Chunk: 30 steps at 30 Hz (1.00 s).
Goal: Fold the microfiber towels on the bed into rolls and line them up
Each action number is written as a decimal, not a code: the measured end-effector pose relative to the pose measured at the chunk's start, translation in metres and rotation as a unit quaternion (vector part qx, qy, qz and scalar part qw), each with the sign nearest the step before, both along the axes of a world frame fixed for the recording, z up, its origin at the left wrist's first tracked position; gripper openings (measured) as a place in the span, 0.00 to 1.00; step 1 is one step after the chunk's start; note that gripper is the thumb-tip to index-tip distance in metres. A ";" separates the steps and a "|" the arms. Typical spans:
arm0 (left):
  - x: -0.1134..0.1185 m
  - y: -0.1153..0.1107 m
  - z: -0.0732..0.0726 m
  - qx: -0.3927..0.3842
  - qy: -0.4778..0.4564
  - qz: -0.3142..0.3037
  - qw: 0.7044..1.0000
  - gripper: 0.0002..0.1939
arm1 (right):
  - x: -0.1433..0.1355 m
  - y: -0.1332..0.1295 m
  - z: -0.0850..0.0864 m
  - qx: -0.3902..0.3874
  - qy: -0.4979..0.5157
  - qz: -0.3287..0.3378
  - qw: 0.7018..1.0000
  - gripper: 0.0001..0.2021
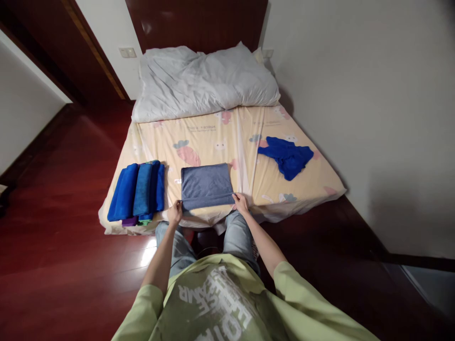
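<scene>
A grey towel [206,182] lies flat on the bed in front of me, its near edge turned up into a narrow fold. My left hand [175,211] pinches the near left corner of that fold. At the near right corner, my right hand [241,202] grips the same edge between thumb and fingers. To the left sits a stack of rolled or folded towels [142,192], mostly blue, with a bit of purple and green showing underneath. A crumpled blue cloth [287,156] rests on the right side of the bed.
The bed [209,135] has a yellow sheet with carrot and rabbit prints. A bunched white quilt [206,85] lies at its head, against a dark wooden headboard [195,23]. A white wall [362,118] stands to the right, and reddish wooden floor [64,213] shows to the left.
</scene>
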<state>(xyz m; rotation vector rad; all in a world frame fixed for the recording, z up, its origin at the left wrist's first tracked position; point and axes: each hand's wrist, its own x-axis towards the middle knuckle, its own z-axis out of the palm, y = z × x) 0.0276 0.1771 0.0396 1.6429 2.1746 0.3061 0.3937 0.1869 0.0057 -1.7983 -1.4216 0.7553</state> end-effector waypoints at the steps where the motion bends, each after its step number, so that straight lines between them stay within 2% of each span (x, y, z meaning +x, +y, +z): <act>1: 0.000 0.000 0.000 -0.001 0.001 -0.001 1.000 0.19 | 0.000 0.000 0.000 -0.006 -0.001 -0.004 1.000 0.17; 8: 0.001 0.001 0.001 0.007 0.003 0.001 1.000 0.19 | -0.001 0.001 0.002 -0.026 0.008 -0.020 0.999 0.16; 12: 0.002 0.000 0.002 0.017 -0.005 0.007 1.000 0.19 | -0.001 0.002 0.001 -0.042 -0.028 -0.037 0.998 0.14; 21: 0.006 0.001 0.000 0.020 0.000 0.019 1.000 0.19 | -0.003 0.007 -0.002 -0.034 -0.043 -0.046 0.997 0.12; 30: 0.015 -0.005 0.001 0.047 0.012 0.023 0.999 0.19 | -0.012 0.002 0.005 -0.028 -0.082 -0.075 0.993 0.08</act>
